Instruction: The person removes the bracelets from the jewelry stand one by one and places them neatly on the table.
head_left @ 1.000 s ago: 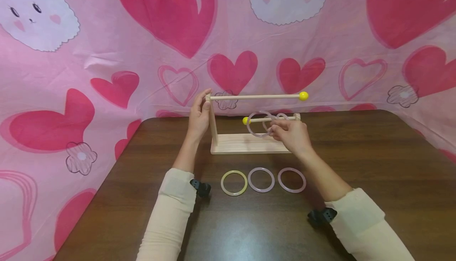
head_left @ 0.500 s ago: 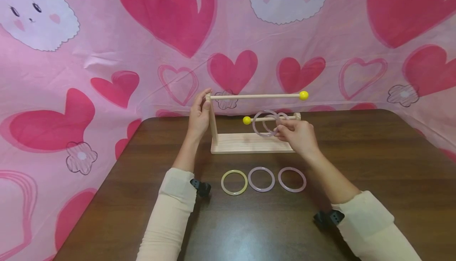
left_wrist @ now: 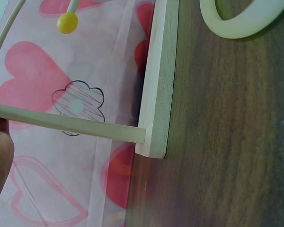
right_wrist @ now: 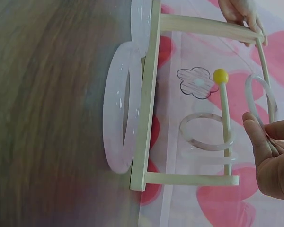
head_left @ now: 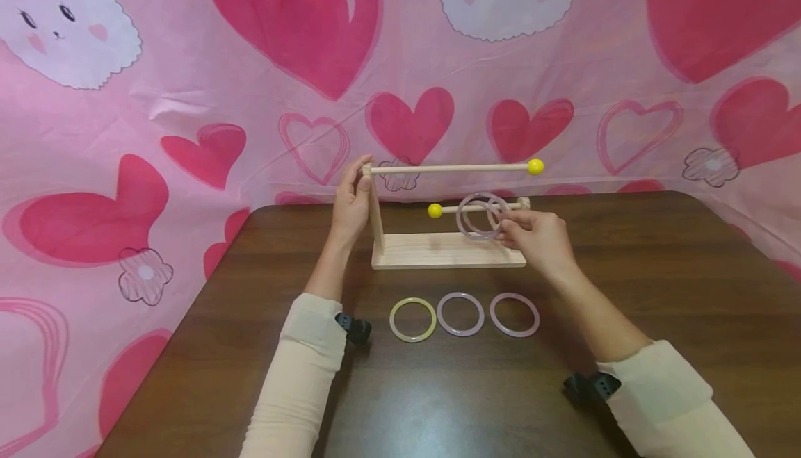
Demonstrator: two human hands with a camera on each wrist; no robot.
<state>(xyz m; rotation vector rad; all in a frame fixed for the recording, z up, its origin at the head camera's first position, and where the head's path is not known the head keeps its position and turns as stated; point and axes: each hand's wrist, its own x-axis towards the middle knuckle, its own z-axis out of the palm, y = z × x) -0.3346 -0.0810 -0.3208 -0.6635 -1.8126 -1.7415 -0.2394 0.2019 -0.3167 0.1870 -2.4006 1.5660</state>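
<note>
Now facing a pink heart-print backdrop (head_left: 413,48), with a dark wood-grain table (head_left: 281,256) spreading out below it. On to the wooden ring stand (head_left: 438,251), standing upright there: following the long upper dowel (head_left: 449,169), then the shorter lower dowel (head_left: 450,210), then the left post (head_left: 375,215). Gripping the top of that post with the left hand (head_left: 352,204), thumb in front. Pinching a pale lavender ring (head_left: 459,216) between thumb and fingers of the right hand (head_left: 541,242), holding it below the upper dowel; overlapping the lower one in the head view, yet clear of it in the right wrist view. Counting two more rings (right_wrist: 194,143) around the lower dowel. Spotting three in a row on the tabletop: yellow ring (head_left: 413,339) at left, purple ring (head_left: 460,333) mid-row, pinkish-purple ring (head_left: 515,334) at right. Smallest of all, catching a yellow bead (head_left: 535,167) on the upper dowel's right end and a matching bead (head_left: 434,210) on the lower dowel's left end.
</note>
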